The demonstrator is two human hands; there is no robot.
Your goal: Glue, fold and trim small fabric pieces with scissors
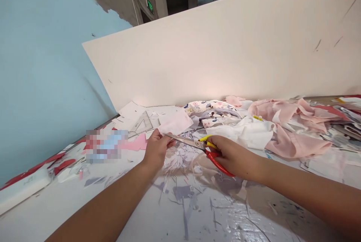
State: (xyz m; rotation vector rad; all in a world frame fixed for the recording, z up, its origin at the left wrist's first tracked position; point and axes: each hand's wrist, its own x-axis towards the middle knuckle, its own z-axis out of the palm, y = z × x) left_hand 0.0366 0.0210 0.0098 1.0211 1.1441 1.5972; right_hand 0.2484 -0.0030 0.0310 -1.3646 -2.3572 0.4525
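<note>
My left hand [156, 148] pinches a small pale pink piece of fabric [175, 123] and holds it up over the table. My right hand [229, 155] is closed round the red and yellow handles of a pair of scissors [197, 144]. The metal blades point left and their tips reach the lower edge of the pink piece, right by my left fingers. Under both hands lies a heap of thin white and pale cuttings [180, 159].
A white table [197, 219] with paint marks carries piles of pink, white and flowered cloth [282, 125] at the right. A clear set square [142, 123] and paper sheets lie at the back left. A tall white board [225, 54] stands behind; a blue wall is at the left.
</note>
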